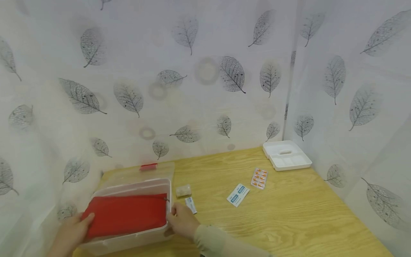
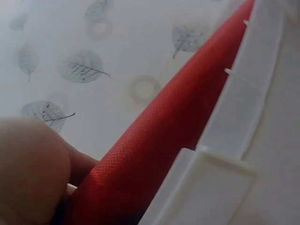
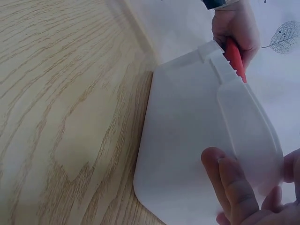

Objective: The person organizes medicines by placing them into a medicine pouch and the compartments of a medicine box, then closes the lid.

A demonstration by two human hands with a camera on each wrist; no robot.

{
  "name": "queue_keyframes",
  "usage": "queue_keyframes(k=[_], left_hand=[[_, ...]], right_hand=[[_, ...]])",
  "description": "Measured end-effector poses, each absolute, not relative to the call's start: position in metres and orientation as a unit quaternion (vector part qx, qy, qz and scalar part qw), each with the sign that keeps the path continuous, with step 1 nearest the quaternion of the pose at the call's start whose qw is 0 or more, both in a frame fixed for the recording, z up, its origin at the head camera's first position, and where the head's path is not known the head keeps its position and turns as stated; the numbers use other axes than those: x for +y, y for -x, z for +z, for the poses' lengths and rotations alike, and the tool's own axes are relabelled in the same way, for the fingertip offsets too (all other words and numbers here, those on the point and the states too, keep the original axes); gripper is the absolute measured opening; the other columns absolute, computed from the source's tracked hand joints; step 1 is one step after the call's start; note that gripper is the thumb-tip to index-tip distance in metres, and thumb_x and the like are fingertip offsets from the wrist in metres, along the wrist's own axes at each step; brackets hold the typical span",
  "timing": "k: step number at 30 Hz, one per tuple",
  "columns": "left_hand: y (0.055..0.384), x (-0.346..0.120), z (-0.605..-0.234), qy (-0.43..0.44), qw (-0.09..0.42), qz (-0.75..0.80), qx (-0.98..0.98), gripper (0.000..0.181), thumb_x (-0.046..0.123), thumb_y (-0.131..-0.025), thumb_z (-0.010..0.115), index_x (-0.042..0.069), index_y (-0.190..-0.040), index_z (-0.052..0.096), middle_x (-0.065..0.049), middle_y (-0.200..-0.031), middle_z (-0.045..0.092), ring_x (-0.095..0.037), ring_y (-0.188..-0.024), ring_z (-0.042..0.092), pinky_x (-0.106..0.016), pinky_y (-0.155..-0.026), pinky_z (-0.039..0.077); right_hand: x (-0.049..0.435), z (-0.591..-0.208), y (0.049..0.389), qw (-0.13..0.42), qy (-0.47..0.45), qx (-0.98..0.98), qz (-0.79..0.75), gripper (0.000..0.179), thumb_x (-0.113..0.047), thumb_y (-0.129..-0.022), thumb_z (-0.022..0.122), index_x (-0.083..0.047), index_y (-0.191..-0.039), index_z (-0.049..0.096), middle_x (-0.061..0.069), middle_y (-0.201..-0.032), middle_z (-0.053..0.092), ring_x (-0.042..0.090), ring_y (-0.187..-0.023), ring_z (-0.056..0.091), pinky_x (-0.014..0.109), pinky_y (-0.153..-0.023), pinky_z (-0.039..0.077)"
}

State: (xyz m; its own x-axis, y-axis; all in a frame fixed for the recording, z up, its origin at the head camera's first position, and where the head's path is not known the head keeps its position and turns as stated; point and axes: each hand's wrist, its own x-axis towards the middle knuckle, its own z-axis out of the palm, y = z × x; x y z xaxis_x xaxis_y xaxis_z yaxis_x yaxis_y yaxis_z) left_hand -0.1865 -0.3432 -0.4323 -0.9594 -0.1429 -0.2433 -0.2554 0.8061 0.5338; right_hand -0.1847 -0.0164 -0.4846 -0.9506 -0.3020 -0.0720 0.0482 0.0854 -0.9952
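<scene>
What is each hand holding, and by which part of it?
The left hand grips the red pouch by its left end; the right hand holds the plastic box by its right wall.

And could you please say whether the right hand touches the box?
Touching: the right wrist view shows the right hand gripping the box by its side.

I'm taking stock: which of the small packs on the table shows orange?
The pill sheet, nearest the white tray: its capsules are orange. The large printed packet, small printed packet and pale pack show none.
</scene>
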Motion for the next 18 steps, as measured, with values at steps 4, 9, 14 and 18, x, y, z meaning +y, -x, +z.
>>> queue_keyframes(k=[4, 9, 14, 18], left_hand=[[0.193, -0.336, -0.441, 0.035, 0.051, 0.211, 0.976, 0.051, 0.031, -0.102, 0.038, -0.018, -0.099, 0.054, -0.033, -0.089, 0.059, -0.048, -0.083, 0.058, -0.056, -0.075, 0.047], [0.199, -0.328, -0.451, 0.009, 0.046, 0.154, 0.987, 0.036, 0.025, -0.099, 0.047, -0.007, -0.084, 0.053, -0.012, -0.073, 0.058, -0.031, -0.066, 0.058, -0.051, -0.061, 0.047], [0.203, -0.323, -0.455, -0.014, 0.019, 0.129, 0.991, 0.027, 0.016, -0.094, 0.054, -0.006, -0.078, 0.056, -0.018, -0.073, 0.061, -0.040, -0.068, 0.060, -0.054, -0.061, 0.047], [0.205, -0.322, -0.458, -0.017, 0.017, 0.110, 0.994, 0.027, 0.016, -0.088, 0.061, -0.011, -0.084, 0.058, -0.024, -0.077, 0.063, -0.044, -0.072, 0.062, -0.057, -0.063, 0.048]], right_hand=[[-0.015, -0.484, 0.184, 0.132, 0.090, 0.717, -0.679, 0.014, -0.001, -0.084, 0.051, -0.007, -0.077, 0.040, 0.009, -0.074, 0.054, 0.030, -0.055, 0.068, 0.040, -0.051, 0.055], [-0.015, -0.484, 0.185, 0.134, 0.095, 0.713, -0.681, 0.014, -0.002, -0.084, 0.050, -0.008, -0.076, 0.040, 0.008, -0.071, 0.055, 0.031, -0.056, 0.068, 0.038, -0.051, 0.055], [-0.015, -0.485, 0.183, 0.138, 0.092, 0.709, -0.685, 0.014, -0.002, -0.084, 0.050, -0.008, -0.077, 0.040, 0.010, -0.073, 0.056, 0.033, -0.056, 0.068, 0.037, -0.054, 0.056], [-0.015, -0.485, 0.183, 0.136, 0.090, 0.714, -0.680, 0.014, -0.002, -0.084, 0.050, -0.007, -0.076, 0.040, 0.010, -0.074, 0.056, 0.034, -0.056, 0.068, 0.038, -0.054, 0.056]])
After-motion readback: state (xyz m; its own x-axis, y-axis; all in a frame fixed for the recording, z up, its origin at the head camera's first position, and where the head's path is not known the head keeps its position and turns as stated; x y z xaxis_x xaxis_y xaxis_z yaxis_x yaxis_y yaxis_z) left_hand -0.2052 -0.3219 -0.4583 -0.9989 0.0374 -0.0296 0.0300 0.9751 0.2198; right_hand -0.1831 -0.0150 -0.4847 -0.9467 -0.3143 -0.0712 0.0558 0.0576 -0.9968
